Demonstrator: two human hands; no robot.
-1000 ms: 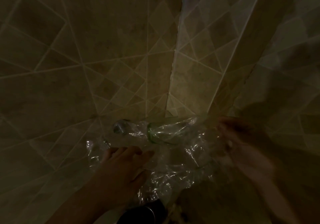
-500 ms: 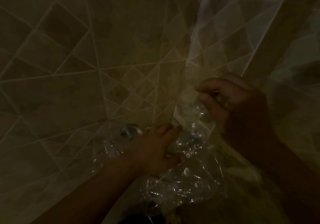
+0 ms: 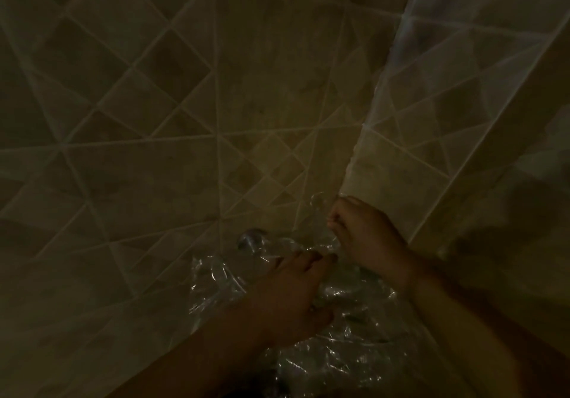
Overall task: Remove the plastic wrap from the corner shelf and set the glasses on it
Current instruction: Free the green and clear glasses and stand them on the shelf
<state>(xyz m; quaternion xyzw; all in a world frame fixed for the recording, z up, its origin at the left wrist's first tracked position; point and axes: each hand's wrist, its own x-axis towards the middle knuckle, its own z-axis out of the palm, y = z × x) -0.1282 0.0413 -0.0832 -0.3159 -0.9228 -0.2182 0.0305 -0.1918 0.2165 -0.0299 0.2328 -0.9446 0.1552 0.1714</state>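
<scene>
Dim tiled walls point(image 3: 154, 181) meeting in a corner. Low in that corner, crinkly plastic wrap point(image 3: 339, 345) bunched over the corner shelf, shelf mostly hidden. Left hand point(image 3: 290, 302) flat on the wrap, fingers spread, not gripping. Right hand point(image 3: 367, 237) in a closed grip, pinching the wrap's top edge at the corner.
</scene>
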